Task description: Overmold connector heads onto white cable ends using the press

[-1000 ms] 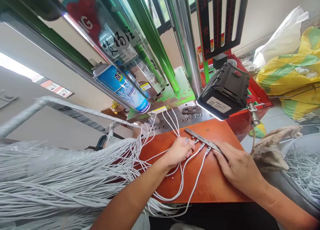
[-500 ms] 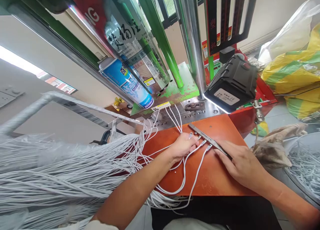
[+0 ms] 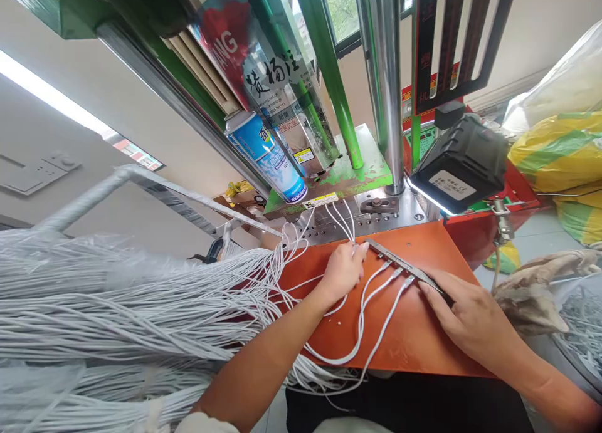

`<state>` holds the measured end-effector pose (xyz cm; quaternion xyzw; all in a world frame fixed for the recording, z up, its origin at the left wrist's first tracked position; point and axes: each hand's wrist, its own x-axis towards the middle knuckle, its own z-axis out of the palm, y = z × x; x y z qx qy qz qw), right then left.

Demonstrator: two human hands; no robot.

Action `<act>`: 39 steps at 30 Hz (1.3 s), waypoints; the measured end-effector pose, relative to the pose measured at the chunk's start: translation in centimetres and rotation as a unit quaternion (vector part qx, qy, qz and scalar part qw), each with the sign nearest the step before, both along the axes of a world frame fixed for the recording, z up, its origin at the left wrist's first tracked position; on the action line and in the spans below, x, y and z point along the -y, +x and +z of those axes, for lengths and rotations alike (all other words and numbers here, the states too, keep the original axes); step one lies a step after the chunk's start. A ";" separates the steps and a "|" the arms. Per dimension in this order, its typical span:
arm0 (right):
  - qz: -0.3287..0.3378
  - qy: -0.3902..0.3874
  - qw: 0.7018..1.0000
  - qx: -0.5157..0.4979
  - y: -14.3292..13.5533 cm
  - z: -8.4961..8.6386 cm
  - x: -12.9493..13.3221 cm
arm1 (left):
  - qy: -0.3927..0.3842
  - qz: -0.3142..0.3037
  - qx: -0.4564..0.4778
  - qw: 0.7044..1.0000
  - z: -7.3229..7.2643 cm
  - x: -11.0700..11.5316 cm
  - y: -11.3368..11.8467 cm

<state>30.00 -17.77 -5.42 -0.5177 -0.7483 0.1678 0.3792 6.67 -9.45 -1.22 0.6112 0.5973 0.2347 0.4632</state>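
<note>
So the left hand (image 3: pixel 345 271) had backed off the third plug (image 3: pixel 385 266) since half a second ago, ending up just beside the metal bar's (image 3: pixel 399 261) far end, fingers pinched, couldn't tell on what. The right hand (image 3: pixel 470 311) was gripping the bar's near end. The bar was slanted over the orange worktop (image 3: pixel 423 345), three white cables (image 3: pixel 390 317) running off its left edge. Big cable bundle (image 3: pixel 141 314) well left of the bar.
</note>
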 end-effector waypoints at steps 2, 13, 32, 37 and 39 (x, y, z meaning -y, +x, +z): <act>0.007 0.002 1.000 0.010 0.0 0.0 0.0 | 0.084 0.028 -0.035 0.995 -0.1 0.5 -0.7; 0.028 -0.005 0.999 0.041 0.1 -0.2 -0.3 | -0.085 -0.058 0.043 0.994 -0.4 0.4 -1.8; 0.070 -0.010 0.997 0.043 0.0 0.1 0.0 | 0.093 -0.183 -0.186 0.961 0.9 0.5 -0.9; 0.103 -0.027 0.994 0.034 0.0 0.3 0.0 | 0.130 -0.177 -0.290 0.932 0.7 1.0 0.0; 0.115 -0.029 0.993 0.021 0.1 0.5 0.0 | 0.123 -0.184 -0.330 0.918 0.8 1.1 0.3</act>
